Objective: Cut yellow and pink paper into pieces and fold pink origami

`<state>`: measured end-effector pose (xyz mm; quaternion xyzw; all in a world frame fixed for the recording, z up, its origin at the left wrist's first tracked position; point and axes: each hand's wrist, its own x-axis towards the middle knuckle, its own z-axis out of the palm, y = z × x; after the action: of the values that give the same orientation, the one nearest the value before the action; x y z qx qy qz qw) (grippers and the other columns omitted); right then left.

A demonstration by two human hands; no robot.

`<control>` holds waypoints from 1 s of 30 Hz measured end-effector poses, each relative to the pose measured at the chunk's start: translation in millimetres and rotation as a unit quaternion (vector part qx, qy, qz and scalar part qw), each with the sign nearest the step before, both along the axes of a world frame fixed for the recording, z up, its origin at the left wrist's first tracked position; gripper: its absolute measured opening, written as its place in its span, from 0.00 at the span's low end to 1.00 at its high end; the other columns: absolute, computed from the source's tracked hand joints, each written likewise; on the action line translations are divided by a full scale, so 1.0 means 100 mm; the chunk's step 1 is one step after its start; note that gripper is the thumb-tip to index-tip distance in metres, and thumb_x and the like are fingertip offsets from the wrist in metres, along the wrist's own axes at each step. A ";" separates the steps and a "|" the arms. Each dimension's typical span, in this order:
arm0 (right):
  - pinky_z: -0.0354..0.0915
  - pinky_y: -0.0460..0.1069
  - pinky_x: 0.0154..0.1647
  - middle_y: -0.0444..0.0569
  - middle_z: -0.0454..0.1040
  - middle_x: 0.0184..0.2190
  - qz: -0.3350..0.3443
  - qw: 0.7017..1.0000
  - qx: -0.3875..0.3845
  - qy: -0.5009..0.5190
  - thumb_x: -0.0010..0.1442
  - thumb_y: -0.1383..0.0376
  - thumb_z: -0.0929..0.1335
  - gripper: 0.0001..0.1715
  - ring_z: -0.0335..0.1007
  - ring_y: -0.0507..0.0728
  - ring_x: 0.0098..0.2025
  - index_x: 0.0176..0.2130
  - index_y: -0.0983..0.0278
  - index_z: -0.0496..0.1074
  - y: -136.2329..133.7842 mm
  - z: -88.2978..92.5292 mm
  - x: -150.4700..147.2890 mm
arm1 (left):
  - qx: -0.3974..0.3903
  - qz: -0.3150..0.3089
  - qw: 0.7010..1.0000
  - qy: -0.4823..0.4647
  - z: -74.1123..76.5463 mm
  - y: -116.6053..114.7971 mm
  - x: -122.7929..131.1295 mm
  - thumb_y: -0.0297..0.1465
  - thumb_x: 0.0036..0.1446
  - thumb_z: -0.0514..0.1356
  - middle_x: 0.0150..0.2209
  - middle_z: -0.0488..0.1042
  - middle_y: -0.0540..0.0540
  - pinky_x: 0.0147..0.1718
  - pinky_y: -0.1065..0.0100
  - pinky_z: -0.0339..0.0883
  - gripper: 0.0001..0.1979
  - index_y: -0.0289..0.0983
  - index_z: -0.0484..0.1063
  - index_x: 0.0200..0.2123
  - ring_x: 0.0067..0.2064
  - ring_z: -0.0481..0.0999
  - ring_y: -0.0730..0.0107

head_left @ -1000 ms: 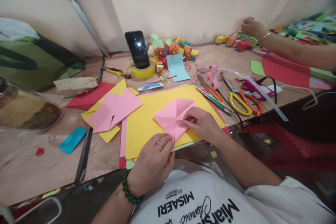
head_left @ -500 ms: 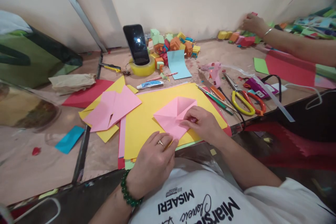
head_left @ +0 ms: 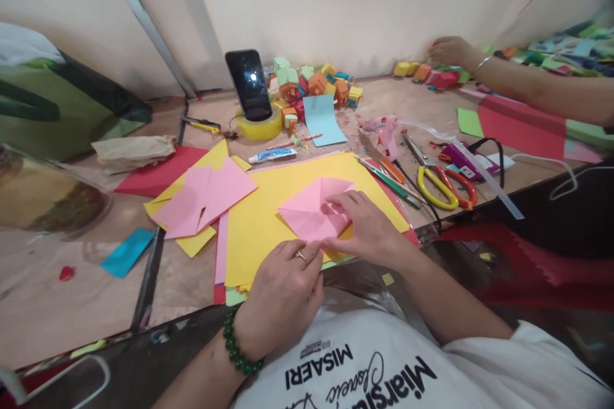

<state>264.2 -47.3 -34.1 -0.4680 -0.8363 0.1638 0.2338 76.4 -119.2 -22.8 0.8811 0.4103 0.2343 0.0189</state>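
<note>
A creased pink paper with folded flaps lies on a stack of yellow sheets. At its near edge, my left hand holds the paper between closed fingers; it wears a ring and a green bead bracelet. My right hand grips the paper's right side, its thumb at the near edge and its fingers curled over a flap. The fingertips of both hands almost meet at the near corner. Other cut pink sheets rest left of the stack.
Behind stand a phone on a tape roll and colourful paper houses. Scissors, a pink glue gun and pens lie right. Another person's hand is over small paper pieces at the back right.
My right hand's fingers have spread over the flap and its thumb has moved down to the near edge. The near part of the pink paper is now folded up. The other person's hand has lowered.
</note>
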 end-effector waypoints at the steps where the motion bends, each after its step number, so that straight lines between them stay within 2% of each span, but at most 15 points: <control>1: 0.65 0.59 0.48 0.54 0.71 0.45 0.000 1.000 -0.004 -0.010 0.47 0.58 0.75 0.33 0.66 0.65 0.48 0.50 0.63 0.65 -0.01 0.00 0.01 | 0.001 0.002 1.000 0.001 0.00 0.00 0.00 0.23 0.54 0.55 0.42 0.79 0.39 0.39 0.55 0.74 0.13 0.30 0.75 0.42 0.40 0.73 0.57; 5: 0.64 0.61 0.52 0.56 0.69 0.49 -0.018 0.999 -0.015 -0.028 0.50 0.58 0.73 0.36 0.64 0.66 0.52 0.55 0.63 0.62 0.04 -0.06 0.14 | 0.011 0.002 1.000 0.006 0.02 0.01 0.01 0.23 0.53 0.55 0.40 0.79 0.40 0.38 0.57 0.74 0.13 0.30 0.75 0.41 0.39 0.73 0.58; 9: 0.64 0.60 0.53 0.56 0.69 0.48 -0.027 0.999 -0.012 -0.011 0.54 0.61 0.69 0.29 0.65 0.65 0.52 0.54 0.63 0.62 0.17 -0.14 0.36 | 0.007 0.001 1.000 0.009 0.01 0.01 0.00 0.23 0.53 0.56 0.42 0.79 0.40 0.39 0.57 0.74 0.12 0.30 0.75 0.40 0.40 0.73 0.57; 14: 0.65 0.59 0.52 0.56 0.70 0.47 0.000 1.000 0.002 0.007 0.59 0.64 0.65 0.20 0.67 0.63 0.51 0.51 0.63 0.63 0.27 -0.16 0.55 | -0.016 0.005 1.000 0.019 0.00 -0.01 -0.01 0.23 0.52 0.56 0.43 0.79 0.41 0.41 0.57 0.73 0.11 0.33 0.74 0.39 0.41 0.73 0.58; 16: 0.65 0.60 0.52 0.57 0.71 0.46 -0.005 1.000 0.009 0.003 0.60 0.64 0.63 0.17 0.68 0.64 0.51 0.50 0.64 0.64 0.26 -0.13 0.54 | -0.036 0.008 0.999 0.029 0.00 -0.01 -0.01 0.24 0.52 0.56 0.42 0.78 0.42 0.41 0.57 0.72 0.12 0.34 0.74 0.40 0.41 0.73 0.58; 19: 0.64 0.63 0.53 0.60 0.72 0.46 -0.055 0.997 0.055 -0.016 0.62 0.62 0.62 0.17 0.67 0.66 0.51 0.49 0.66 0.65 0.15 -0.04 0.43 | -0.058 0.010 0.997 0.048 0.02 -0.01 0.02 0.25 0.52 0.57 0.41 0.77 0.41 0.40 0.56 0.72 0.16 0.34 0.72 0.46 0.41 0.72 0.57; 21: 0.63 0.64 0.54 0.60 0.71 0.48 -0.074 0.993 0.092 -0.022 0.60 0.59 0.64 0.22 0.66 0.68 0.52 0.52 0.65 0.65 0.04 0.02 0.30 | -0.055 0.010 0.997 0.059 0.03 -0.01 0.04 0.26 0.53 0.57 0.41 0.77 0.41 0.40 0.56 0.72 0.16 0.33 0.71 0.47 0.41 0.72 0.57; 23: 0.63 0.63 0.54 0.59 0.70 0.50 -0.060 0.994 0.089 -0.031 0.56 0.56 0.69 0.31 0.64 0.68 0.53 0.55 0.63 0.63 -0.06 0.04 0.18 | -0.050 0.013 0.996 0.069 0.04 0.00 0.05 0.26 0.53 0.57 0.40 0.77 0.41 0.39 0.57 0.72 0.15 0.33 0.72 0.45 0.40 0.72 0.57; 26: 0.64 0.62 0.52 0.58 0.69 0.50 -0.039 0.997 0.041 -0.054 0.53 0.56 0.71 0.35 0.64 0.67 0.53 0.56 0.64 0.62 -0.09 -0.03 0.13 | -0.044 0.018 0.996 0.081 0.05 -0.01 0.06 0.25 0.54 0.56 0.40 0.77 0.40 0.38 0.57 0.72 0.14 0.34 0.72 0.44 0.40 0.72 0.58; 30: 0.63 0.62 0.53 0.59 0.70 0.49 -0.023 0.998 0.033 -0.053 0.57 0.64 0.67 0.27 0.65 0.65 0.52 0.55 0.67 0.62 0.07 -0.14 0.32 | -0.028 0.009 0.997 0.072 0.04 -0.03 0.05 0.24 0.54 0.56 0.42 0.77 0.40 0.39 0.57 0.72 0.15 0.33 0.71 0.46 0.41 0.72 0.58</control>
<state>296.7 -39.8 -48.3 -0.4874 -0.8413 0.1057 0.2085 81.0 -122.0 -18.5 0.8910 0.4253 0.1583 0.0119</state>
